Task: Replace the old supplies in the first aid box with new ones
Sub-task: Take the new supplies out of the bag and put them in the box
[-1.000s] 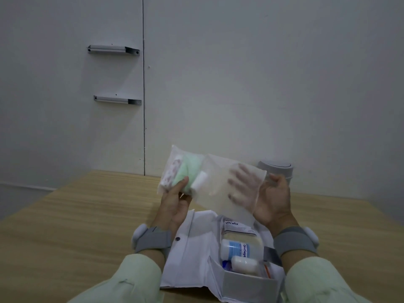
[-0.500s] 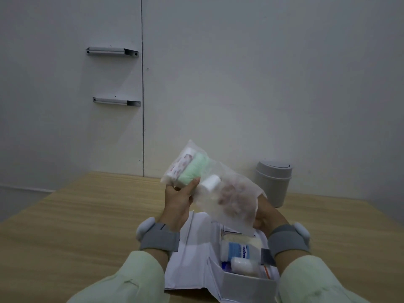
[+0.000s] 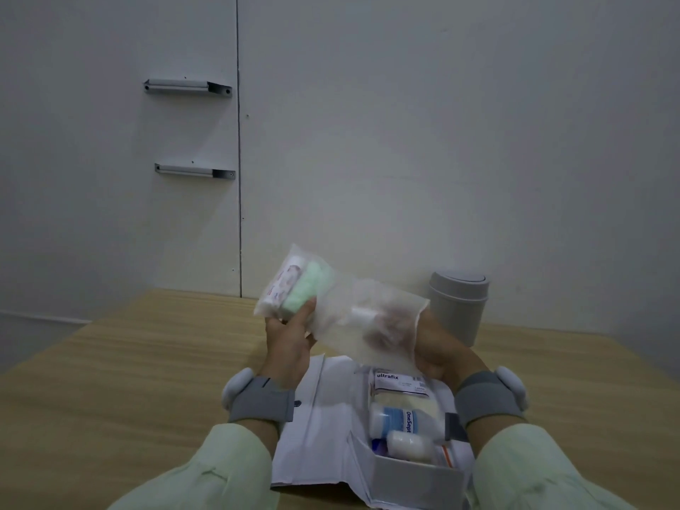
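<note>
Since half a second ago the right hand (image 3: 438, 349) has pushed deeper into the plastic bag (image 3: 342, 325), and the small white roll (image 3: 362, 314) now lies nearer to it. Left hand (image 3: 289, 344) pinches the bag's closed end, thumb pressed over the green roll (image 3: 305, 288); patterned roll (image 3: 281, 285) just beside that. Right fingers (image 3: 382, 334) show blurred through the plastic, next to the white roll; whether they grip it cannot be told. Bag held in the air above the far end of the open first aid box (image 3: 404, 476), which sits on the counter (image 3: 110, 362).
</note>
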Motion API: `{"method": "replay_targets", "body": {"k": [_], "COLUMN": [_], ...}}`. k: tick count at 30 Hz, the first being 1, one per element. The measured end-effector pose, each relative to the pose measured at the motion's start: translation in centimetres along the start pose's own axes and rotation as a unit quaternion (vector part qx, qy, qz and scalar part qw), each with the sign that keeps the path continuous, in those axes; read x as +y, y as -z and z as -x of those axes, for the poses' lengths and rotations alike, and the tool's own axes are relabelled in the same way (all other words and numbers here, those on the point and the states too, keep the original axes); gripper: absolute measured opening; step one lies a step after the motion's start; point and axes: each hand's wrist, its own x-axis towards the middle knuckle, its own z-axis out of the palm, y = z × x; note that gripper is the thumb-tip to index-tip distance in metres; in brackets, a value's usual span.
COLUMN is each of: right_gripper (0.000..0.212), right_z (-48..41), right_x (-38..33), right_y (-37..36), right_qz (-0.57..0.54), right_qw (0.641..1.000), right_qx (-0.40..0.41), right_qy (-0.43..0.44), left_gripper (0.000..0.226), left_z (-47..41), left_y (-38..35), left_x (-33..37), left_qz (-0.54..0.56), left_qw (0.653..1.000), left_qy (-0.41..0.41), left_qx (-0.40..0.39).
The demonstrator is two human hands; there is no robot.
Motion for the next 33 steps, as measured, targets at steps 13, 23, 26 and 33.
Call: {"method": "replay_targets", "body": {"k": [13,23,26,33], "right_gripper": [0.016,0.009,0.006,0.013], "right_z": [0.5,1.0,1.0,0.8], "right_x": [-1.0,-1.0,-0.7,1.7], "right_y": [2.3,4.5,5.4,6.6], "right_qz": [0.102,0.146,0.152,0.329], "right_qw": [0.970,0.937,0.926,0.900], "right_qx": [0.215,0.314,0.343,0.282], "right_qy": [0.044,0.053,0.038,-0.043], "left_gripper": [0.061,0.060,0.057,0.055], "left_z": [-0.6,-0.5,-0.4,-0.4], "left_y": [1.5,1.7,1.7,2.1], "left_x": [0.0,0.1,0.3,0.4], "left_qz": [0.053,0.063,0.059,0.076], "left_qw": [0.998,0.996,0.996,0.992], "left_qy": [0.026,0.022,0.015,-0.006], "left_qx": [0.029,0.053,0.069,0.099]}}
